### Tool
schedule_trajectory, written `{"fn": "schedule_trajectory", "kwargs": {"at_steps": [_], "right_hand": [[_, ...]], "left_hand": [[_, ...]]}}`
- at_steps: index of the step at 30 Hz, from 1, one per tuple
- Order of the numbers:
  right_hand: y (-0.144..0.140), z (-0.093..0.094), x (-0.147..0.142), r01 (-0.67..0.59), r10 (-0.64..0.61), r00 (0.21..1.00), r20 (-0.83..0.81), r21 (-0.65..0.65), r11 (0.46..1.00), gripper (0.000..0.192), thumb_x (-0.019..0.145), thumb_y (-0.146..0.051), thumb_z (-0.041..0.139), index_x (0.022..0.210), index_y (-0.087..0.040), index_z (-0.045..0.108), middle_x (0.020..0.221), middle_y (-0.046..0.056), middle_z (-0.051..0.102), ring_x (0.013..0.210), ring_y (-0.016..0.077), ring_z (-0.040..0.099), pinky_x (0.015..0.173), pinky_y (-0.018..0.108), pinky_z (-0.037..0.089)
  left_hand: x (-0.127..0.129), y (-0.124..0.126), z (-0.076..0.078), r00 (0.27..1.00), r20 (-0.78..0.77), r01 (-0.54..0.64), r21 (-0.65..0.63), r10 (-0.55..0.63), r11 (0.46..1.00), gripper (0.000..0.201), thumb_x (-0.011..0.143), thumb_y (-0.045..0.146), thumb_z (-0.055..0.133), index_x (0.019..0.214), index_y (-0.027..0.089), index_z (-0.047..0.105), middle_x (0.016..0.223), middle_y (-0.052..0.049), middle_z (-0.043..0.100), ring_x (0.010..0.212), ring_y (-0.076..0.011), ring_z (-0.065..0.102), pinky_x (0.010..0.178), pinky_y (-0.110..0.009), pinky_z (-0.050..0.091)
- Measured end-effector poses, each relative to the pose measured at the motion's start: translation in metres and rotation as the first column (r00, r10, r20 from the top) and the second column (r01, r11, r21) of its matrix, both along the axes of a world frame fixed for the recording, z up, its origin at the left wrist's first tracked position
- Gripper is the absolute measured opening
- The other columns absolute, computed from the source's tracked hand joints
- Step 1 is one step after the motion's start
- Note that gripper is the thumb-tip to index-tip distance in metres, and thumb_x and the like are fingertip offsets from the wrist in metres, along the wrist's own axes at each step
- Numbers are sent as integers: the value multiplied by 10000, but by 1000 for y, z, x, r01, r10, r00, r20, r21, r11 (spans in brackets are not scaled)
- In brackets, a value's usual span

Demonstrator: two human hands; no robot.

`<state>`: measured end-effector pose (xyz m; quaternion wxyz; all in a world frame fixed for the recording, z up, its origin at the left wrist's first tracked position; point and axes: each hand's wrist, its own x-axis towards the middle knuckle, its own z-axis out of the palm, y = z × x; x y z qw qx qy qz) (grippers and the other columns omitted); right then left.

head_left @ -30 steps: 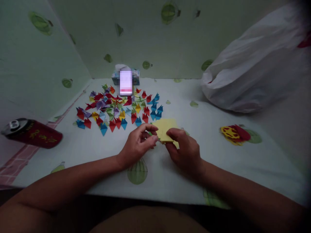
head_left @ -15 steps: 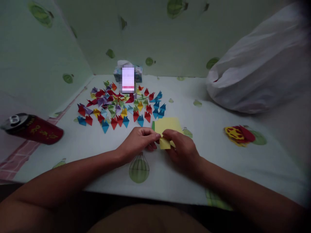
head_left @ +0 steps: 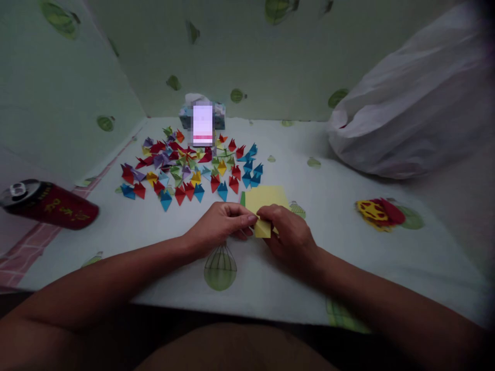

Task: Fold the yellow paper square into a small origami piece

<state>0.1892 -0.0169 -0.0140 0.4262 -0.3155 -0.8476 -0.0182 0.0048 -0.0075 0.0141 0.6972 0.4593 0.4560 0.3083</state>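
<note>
Your left hand (head_left: 216, 226) pinches the left side of a small folded yellow paper square (head_left: 263, 230) between thumb and fingers; your right hand (head_left: 292, 232) grips its right side. You hold it above the middle of the table's front half, just in front of a stack of flat yellow paper sheets (head_left: 266, 196).

Near the table's left edge is a dark red metal drink can (head_left: 52, 203), its contents hidden. Toward the back right corner, a bulging white plastic bag (head_left: 402, 113) conceals its contents. By the back edge, a blue patterned tissue box (head_left: 220, 117) has white tissue rising from its top; a bright, pixelated screen (head_left: 202, 122) stands before it.

Many multicoloured folded paper pieces (head_left: 180, 195) cover the table's back left. A pale cloth with green balloon prints (head_left: 309, 293) covers the table, and matching balloons mark the pale green walls (head_left: 154, 46).
</note>
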Motion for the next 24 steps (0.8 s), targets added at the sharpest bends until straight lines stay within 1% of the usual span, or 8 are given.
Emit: {"fn": "schedule_trajectory", "kwargs": {"at_steps": [3, 5, 8, 11, 17, 19, 24], "right_hand": [[-1, 1, 0, -3, 3, 1000, 2, -5, 1000, 225, 868, -64, 470, 1046, -200, 487, 759, 61, 671, 649, 209, 644, 593, 300, 522], [-2, 1, 0, -4, 4, 1000, -1, -26, 1000, 234, 863, -90, 476, 1072, -194, 480, 789, 76, 690, 668, 222, 670, 599, 310, 532], [-2, -2, 0, 12, -12, 1000, 1, -99, 995, 292, 835, -77, 480, 1103, -194, 471, 785, 63, 694, 641, 214, 683, 572, 292, 521], [-2, -5, 1, 15, -14, 1000, 9, -148, 989, 361, 806, -26, 458, 1115, -212, 467, 777, 35, 683, 622, 192, 682, 560, 269, 506], [0, -5, 3, -67, 66, 998, -12, -189, 980, 465, 758, 20, 403, 1144, -229, 475, 875, 41, 695, 730, 187, 687, 639, 280, 526], [1, -6, 3, -75, 72, 997, -25, -177, 981, 465, 766, 21, 406, 1155, -221, 485, 894, 49, 699, 747, 187, 684, 656, 284, 528], [0, -7, 1, -15, 13, 1000, -24, -72, 997, 393, 842, -2, 422, 1154, -224, 507, 855, 45, 702, 703, 197, 666, 646, 310, 518]], "left_hand": [[0, 1, 0, 1000, 15, 8, -23, -8, 1000, 131, 797, 247, 725, 729, 135, 713, 643, -8, 674, 594, -92, 601, 618, -213, 463], [-1, 1, 0, 1000, 22, 18, -24, -18, 1000, 144, 788, 253, 734, 713, 132, 709, 650, -8, 672, 597, -90, 593, 623, -216, 459], [-1, 1, 0, 999, 30, 27, -26, -26, 999, 173, 776, 264, 746, 682, 127, 697, 642, -9, 667, 587, -86, 579, 620, -217, 450], [-2, 2, 0, 999, 27, 24, -62, -23, 998, 169, 769, 264, 753, 692, 124, 697, 646, -15, 674, 594, -87, 591, 632, -218, 453], [-2, 3, -1, 999, 43, 2, -88, 2, 996, 168, 774, 248, 751, 690, 118, 685, 633, -15, 668, 588, -83, 590, 642, -220, 454], [-1, 3, -1, 998, 57, -6, -90, 11, 996, 178, 780, 266, 753, 707, 121, 681, 637, -13, 665, 599, -90, 598, 654, -231, 465], [-1, 1, -1, 995, 95, -18, -121, 30, 993, 185, 777, 274, 761, 714, 127, 670, 648, -5, 658, 620, -98, 613, 692, -259, 497]]}}
